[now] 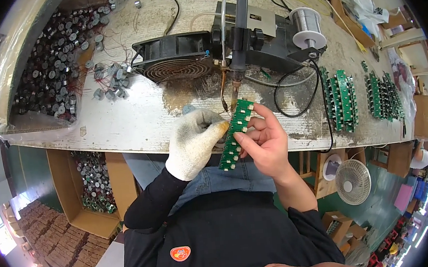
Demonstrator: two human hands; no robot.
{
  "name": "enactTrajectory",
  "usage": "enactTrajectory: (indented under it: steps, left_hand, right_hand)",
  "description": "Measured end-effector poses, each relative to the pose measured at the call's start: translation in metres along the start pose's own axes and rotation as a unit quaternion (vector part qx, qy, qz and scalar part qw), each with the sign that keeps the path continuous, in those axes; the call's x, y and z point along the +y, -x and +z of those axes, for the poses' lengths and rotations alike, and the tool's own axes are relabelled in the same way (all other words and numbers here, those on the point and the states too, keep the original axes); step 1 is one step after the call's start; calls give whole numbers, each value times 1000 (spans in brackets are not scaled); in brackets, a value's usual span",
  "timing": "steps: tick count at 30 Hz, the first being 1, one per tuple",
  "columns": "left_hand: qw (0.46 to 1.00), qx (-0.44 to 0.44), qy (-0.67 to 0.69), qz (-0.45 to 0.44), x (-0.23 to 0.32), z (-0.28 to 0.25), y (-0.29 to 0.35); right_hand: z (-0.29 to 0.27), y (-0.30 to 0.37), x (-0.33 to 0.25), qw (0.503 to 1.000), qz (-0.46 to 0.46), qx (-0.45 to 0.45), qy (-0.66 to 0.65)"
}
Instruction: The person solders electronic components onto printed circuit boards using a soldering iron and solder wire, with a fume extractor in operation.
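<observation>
My right hand (pixel 267 143), bare, grips a long green circuit board (pixel 234 136) with a row of small pale parts. The board is tilted, its far end by the tip of a mounted soldering iron (pixel 236 55). Just left of the board, my left hand (pixel 194 139), in a white glove with a yellowed fingertip, is closed in a pinch at the board's edge. What its fingers hold is hidden. A thin metal tube (pixel 224 89) points down beside the iron's tip. A small grey round motor (pixel 188 109) lies on the bench beyond my left hand.
A box liner (pixel 6 113) surrounds many small wired motors (pixel 52 61) at left; loose ones (pixel 112 81) lie nearby. A black fan (pixel 174 58) and solder spool (pixel 307 28) flank the iron. Green boards (pixel 341 99) stand in rows at right. A black cable (pixel 293 114) loops over the bench.
</observation>
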State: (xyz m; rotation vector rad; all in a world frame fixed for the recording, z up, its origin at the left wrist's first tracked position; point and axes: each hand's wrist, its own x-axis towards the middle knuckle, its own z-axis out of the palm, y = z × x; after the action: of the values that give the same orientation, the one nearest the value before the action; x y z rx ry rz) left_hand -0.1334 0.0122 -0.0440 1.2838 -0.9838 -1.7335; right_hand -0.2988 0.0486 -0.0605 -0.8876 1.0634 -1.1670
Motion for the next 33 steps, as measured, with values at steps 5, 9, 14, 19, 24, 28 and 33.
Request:
enactTrajectory:
  steps: [5,9,14,19,24,28,33]
  left_hand:
    - [1000,8,-11,-3,1,0,1]
    - [999,-1,-16,31,-6,-2,0]
    - [998,4,-60,18,-9,-4,1]
    - [999,12,-24,24,-6,0,1]
    - [999,25,-22,21,-6,1,-1]
    - [995,38,-68,56,-8,1,-4]
    - [997,47,-44,51,-6,3,-3]
  right_hand:
    - [0,0,0,1000,-12,-9,13]
    - [0,2,4,1000,-15,-9,5]
    - [-1,4,8,1000,-6,-7,5]
    - [-1,4,7,1000,-10,-6,12]
    - [0,6,7,1000,-8,-2,8]
    - [1,5,7,1000,-17,-10,12]
    - [3,4,4,1000,-24,-6,6]
